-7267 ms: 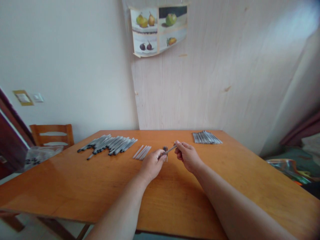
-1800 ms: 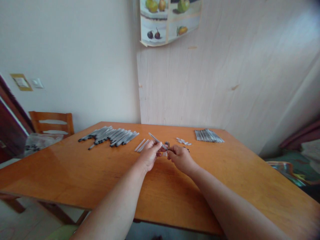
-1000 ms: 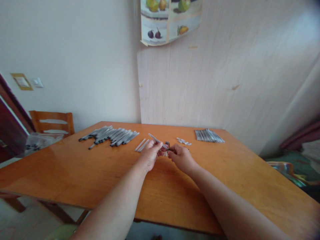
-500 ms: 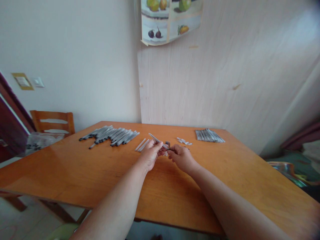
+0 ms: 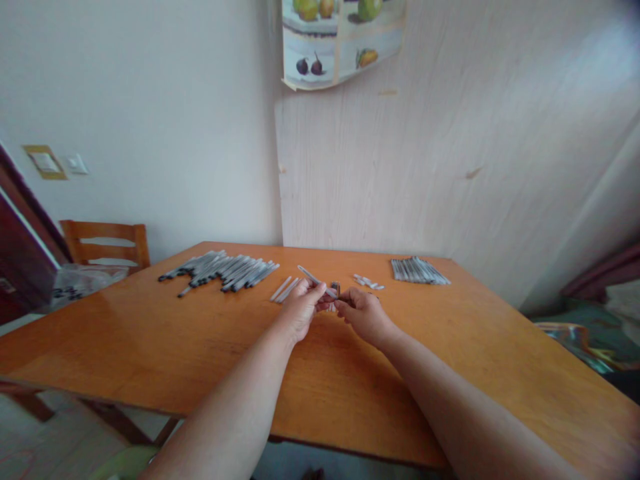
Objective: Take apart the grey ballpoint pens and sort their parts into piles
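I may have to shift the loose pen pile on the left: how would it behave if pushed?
The pen pile would probably spread rather than move as one, since nothing visible binds it. Single pens might roll, being slim and apparently round on a flat table. They look like stiff plastic, so each should keep its straight shape.

There are one left hand (image 5: 301, 312), one right hand (image 5: 366, 318), one pale tube (image 5: 308, 274), one left pen pile (image 5: 225, 271) and one right pen pile (image 5: 419, 271) — both too dense for exact counting — one cluster of small white pieces (image 5: 367, 282), one table (image 5: 150, 340), one chair (image 5: 104, 231), two wall plates (image 5: 45, 162) and one poster (image 5: 345, 47).
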Available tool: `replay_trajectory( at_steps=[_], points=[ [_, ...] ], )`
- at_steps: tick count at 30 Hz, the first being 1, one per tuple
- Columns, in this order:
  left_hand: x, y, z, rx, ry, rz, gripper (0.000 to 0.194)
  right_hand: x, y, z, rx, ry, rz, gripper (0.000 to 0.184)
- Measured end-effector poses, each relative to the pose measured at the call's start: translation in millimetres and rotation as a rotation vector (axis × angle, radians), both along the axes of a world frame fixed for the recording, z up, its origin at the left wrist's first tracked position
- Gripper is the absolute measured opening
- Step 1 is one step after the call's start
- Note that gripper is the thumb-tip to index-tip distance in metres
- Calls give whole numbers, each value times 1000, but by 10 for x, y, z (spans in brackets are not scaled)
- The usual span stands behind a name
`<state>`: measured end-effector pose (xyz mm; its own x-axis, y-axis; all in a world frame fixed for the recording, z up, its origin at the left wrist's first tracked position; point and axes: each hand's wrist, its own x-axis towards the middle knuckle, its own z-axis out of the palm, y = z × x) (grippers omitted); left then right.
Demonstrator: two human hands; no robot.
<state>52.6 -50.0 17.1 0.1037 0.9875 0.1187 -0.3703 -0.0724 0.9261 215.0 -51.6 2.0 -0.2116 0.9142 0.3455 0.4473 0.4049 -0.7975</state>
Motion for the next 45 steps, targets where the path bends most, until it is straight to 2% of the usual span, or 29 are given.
replay_trajectory(
  at_steps=[4,9,16,19,25,30,34,38,45],
  points=[
    [-6,2,-9,1,-4,-10,32,-7,4,-6,26,-15,-55,20],
    [-8,1,4,11,-6,2,31,-10,-24,19,-78,7,31,32],
    [2,2,-3,2,0,12,33,-7,-6,3,-22,34,4,14],
    [-1,10,-10,3,7,4,33,-19,-6,0,-6,37,-18,17],
    [-8,25,-27,14,-2,12,33,-23,-49,57,-77,31,20,30],
    [0,34,-40,-2,14,26,34,-4,-17,35,-56,53,13,18],
    [9,32,-41,-20,28,24,34,4,37,-24,7,31,-50,13],
    [12,23,-29,-20,16,12,33,-8,26,-22,4,27,-76,20],
    [8,13,-14,-20,14,7,32,-1,-16,8,-63,39,1,25]
  ],
)
